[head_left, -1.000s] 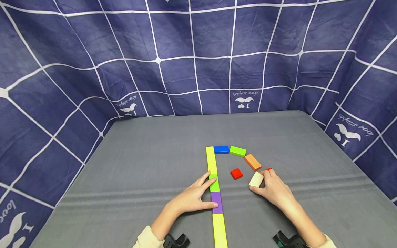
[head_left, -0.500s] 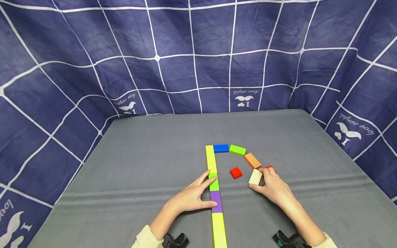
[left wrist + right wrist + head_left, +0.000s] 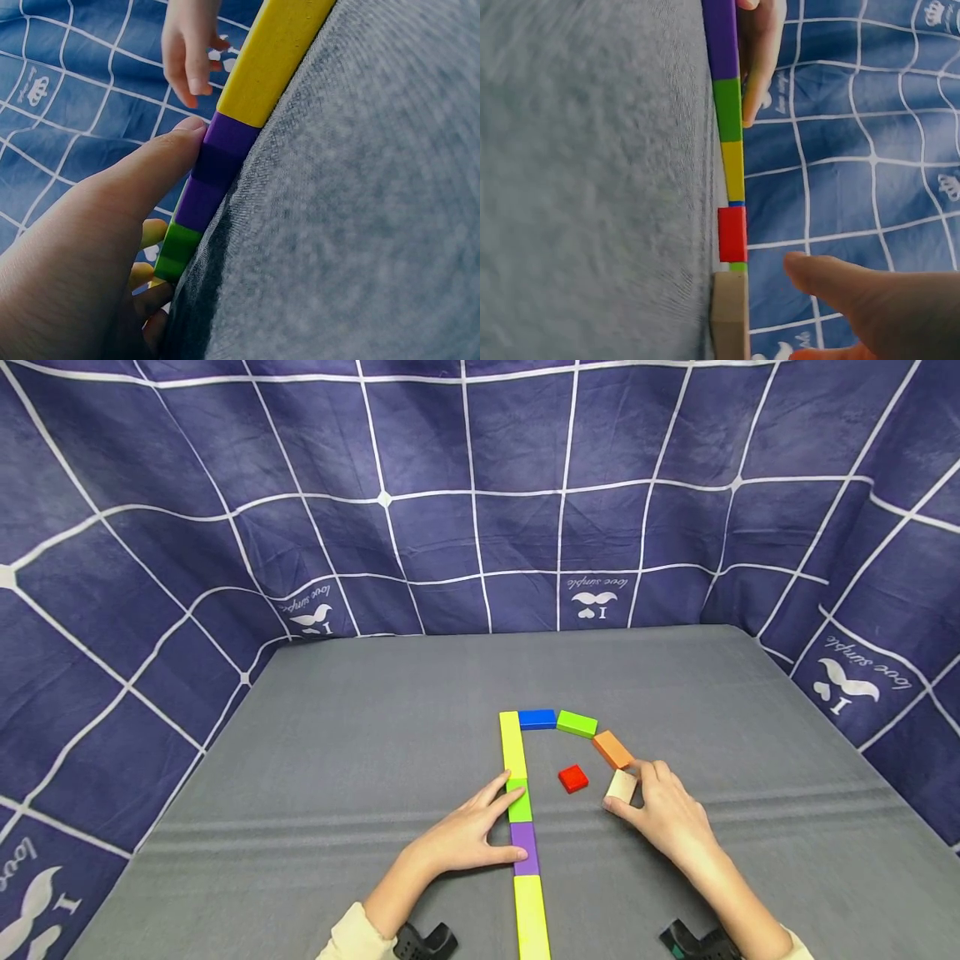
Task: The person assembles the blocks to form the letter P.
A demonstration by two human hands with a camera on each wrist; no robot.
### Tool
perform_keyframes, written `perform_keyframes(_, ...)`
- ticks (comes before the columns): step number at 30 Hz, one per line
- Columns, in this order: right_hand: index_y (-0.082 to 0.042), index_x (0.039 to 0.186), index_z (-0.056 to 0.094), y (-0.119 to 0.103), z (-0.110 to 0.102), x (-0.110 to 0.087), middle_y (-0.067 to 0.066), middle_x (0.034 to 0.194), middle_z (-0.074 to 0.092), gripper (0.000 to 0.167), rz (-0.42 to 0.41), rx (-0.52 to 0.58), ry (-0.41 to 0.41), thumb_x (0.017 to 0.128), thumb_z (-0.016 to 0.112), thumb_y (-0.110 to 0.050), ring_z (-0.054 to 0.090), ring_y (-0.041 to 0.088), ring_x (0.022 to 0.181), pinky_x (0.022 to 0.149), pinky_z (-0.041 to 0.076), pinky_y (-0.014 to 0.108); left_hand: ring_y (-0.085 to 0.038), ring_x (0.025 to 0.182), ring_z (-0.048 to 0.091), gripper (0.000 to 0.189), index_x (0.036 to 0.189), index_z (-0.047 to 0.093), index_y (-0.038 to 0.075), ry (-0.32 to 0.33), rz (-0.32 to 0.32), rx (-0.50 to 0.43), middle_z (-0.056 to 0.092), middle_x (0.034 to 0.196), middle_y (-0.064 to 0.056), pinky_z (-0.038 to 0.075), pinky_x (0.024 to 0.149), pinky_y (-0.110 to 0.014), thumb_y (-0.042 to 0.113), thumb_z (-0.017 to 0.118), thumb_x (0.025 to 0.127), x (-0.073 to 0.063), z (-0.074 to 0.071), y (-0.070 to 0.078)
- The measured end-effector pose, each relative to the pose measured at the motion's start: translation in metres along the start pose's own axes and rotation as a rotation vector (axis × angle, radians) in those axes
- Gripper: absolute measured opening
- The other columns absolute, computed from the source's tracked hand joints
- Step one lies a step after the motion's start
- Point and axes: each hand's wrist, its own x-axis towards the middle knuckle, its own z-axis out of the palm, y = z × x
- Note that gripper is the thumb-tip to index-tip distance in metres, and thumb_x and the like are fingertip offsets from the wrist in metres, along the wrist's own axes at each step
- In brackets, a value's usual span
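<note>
My left hand [image 3: 463, 838] lies across a straight row of blocks, fingers spread. Its fingertips rest at the green block [image 3: 519, 810] near the far yellow block [image 3: 512, 743]; its thumb touches the purple block [image 3: 526, 837]. To the right, my right hand [image 3: 670, 817] hovers around a cream block [image 3: 621, 785], thumb and index finger apart. In the right wrist view, that thumb stands off above the cream block [image 3: 730, 315]. A blue block [image 3: 537, 719], a light green block [image 3: 577, 723] and an orange block [image 3: 612, 749] curve from the row's far end toward the cream one.
A small red block [image 3: 573, 779] lies inside the curve. A nearer yellow block [image 3: 532, 912] continues the row toward me. The grey tabletop [image 3: 360, 718] is backed by a blue grid-patterned curtain [image 3: 427, 535]. Black wrist devices [image 3: 425, 942] show at the bottom.
The cream block has shifted slightly to meet the orange block's end, and my right fingers have loosened from it. A red block behind that hand is now hidden. The left hand stays put.
</note>
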Motion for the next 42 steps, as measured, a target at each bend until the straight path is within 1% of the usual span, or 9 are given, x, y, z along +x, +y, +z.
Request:
perform_keyframes(7,0.002,0.116,0.054,0.010,-0.016,0.002,0.021,0.105,0.053,0.053,-0.062,-0.027,0.036,0.078,0.067,-0.033,0.052,0.033,0.089,0.067,0.044,0.047,-0.021,0.138,0.026,0.078,0.143,0.028,0.026,0.002,0.001,-0.001,0.013,0.153,0.000,0.033,0.105,-0.045,0.058,0.059,0.078,0.000,0.001,0.000)
perform_keyframes(14,0.005,0.123,0.047,0.038,-0.016,0.002,0.027,0.111,0.049,0.052,-0.067,-0.014,-0.100,0.079,0.064,-0.018,0.050,0.034,0.089,0.062,0.044,0.042,-0.022,0.137,0.026,0.078,0.143,0.029,0.025,0.004,0.004,0.003,0.014,0.153,-0.001,0.033,0.105,-0.044,0.057,0.059,0.078,-0.002,0.000,0.001)
perform_keyframes(22,0.000,0.115,0.050,0.052,-0.009,-0.002,0.019,0.097,0.055,0.042,-0.109,0.038,-0.070,0.076,0.065,-0.005,0.050,0.025,0.077,0.060,0.039,0.034,-0.022,0.137,0.026,0.079,0.143,0.029,0.025,-0.006,0.008,-0.004,0.014,0.153,-0.001,0.033,0.105,-0.045,0.057,0.059,0.078,-0.002,0.001,0.001)
perform_keyframes(29,0.014,0.116,0.048,0.052,-0.014,-0.004,0.023,0.094,0.054,0.050,-0.112,0.016,-0.107,0.071,0.064,-0.002,0.049,0.023,0.073,0.061,0.038,0.032,-0.021,0.138,0.025,0.078,0.143,0.029,0.026,-0.002,-0.011,-0.015,0.013,0.153,0.000,0.033,0.105,-0.045,0.057,0.059,0.078,0.000,-0.001,0.001)
perform_keyframes(31,0.016,0.113,0.051,0.048,-0.016,-0.007,0.022,0.091,0.052,0.049,-0.108,0.006,-0.073,0.071,0.064,-0.004,0.048,0.023,0.071,0.060,0.038,0.032,-0.021,0.138,0.026,0.078,0.143,0.029,0.026,-0.004,-0.015,-0.015,0.013,0.153,0.000,0.033,0.105,-0.045,0.057,0.059,0.078,0.000,-0.001,0.002)
perform_keyframes(33,0.015,0.110,0.054,0.043,-0.018,-0.009,0.020,0.088,0.052,0.044,-0.131,0.019,0.025,0.070,0.065,-0.002,0.049,0.022,0.070,0.060,0.038,0.032,-0.021,0.137,0.026,0.079,0.143,0.029,0.025,-0.005,-0.015,-0.017,0.014,0.153,0.000,0.033,0.105,-0.046,0.057,0.059,0.078,0.000,-0.001,0.002)
perform_keyframes(37,0.008,0.106,0.060,0.023,-0.018,-0.008,0.016,0.090,0.055,0.039,-0.270,0.074,0.243,0.068,0.069,0.003,0.053,0.023,0.075,0.064,0.043,0.037,-0.021,0.137,0.026,0.079,0.143,0.029,0.025,-0.005,-0.010,-0.014,0.014,0.153,0.000,0.033,0.105,-0.045,0.058,0.058,0.077,-0.001,-0.001,0.002)
perform_keyframes(39,0.002,0.105,0.062,0.010,-0.017,-0.006,0.011,0.092,0.056,0.039,-0.353,0.078,0.271,0.067,0.072,0.002,0.055,0.021,0.079,0.066,0.045,0.038,-0.021,0.137,0.026,0.079,0.143,0.029,0.025,-0.003,-0.009,-0.013,0.014,0.153,0.000,0.033,0.105,-0.045,0.058,0.058,0.077,-0.001,-0.001,0.002)
perform_keyframes(42,-0.004,0.105,0.063,-0.006,-0.010,-0.003,0.005,0.095,0.058,0.040,-0.462,0.054,0.209,0.067,0.075,-0.002,0.056,0.016,0.079,0.068,0.047,0.034,-0.021,0.137,0.027,0.079,0.143,0.029,0.025,0.000,-0.006,-0.011,0.015,0.153,-0.001,0.033,0.105,-0.045,0.058,0.059,0.077,-0.001,-0.001,0.002)
